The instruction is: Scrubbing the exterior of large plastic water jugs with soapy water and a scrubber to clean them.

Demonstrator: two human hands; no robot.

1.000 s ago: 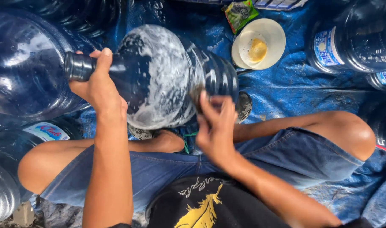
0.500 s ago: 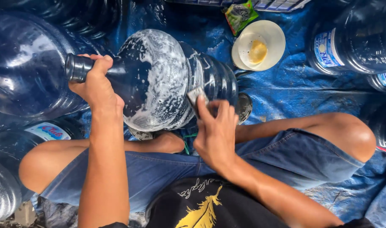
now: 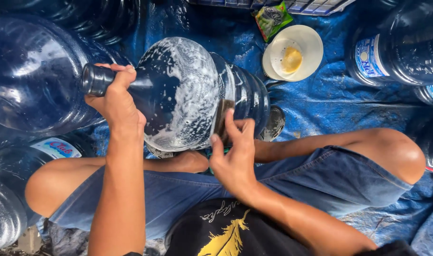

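From the head camera we look down on a big blue water jug (image 3: 197, 90) lying on its side across our lap, its shoulder streaked with white suds. Our left hand (image 3: 114, 102) is closed round the jug's neck, fingers wrapped tight just behind the dark cap (image 3: 94, 79), holding it steady. Our right hand (image 3: 235, 156) presses a small dark scrubbing pad (image 3: 223, 116) against the ribbed middle of the jug, fingers curled over it and thumb beside. We sit cross-legged in denim shorts on a blue tarp (image 3: 339, 104), with more jugs (image 3: 31, 76) crowding the left side and others (image 3: 396, 42) at the upper right. Beyond the jug sits a white bowl (image 3: 292, 53) with something yellow in it, and a green sachet (image 3: 272, 18) lies just past it. We judge this to be the scrubbing step, with the shoulder already lathered and the ribbed body in hand. The next stroke seems to call for a firm neck grip while the pad works round the ribs, and likely a turn of the jug to reach unwashed sides.
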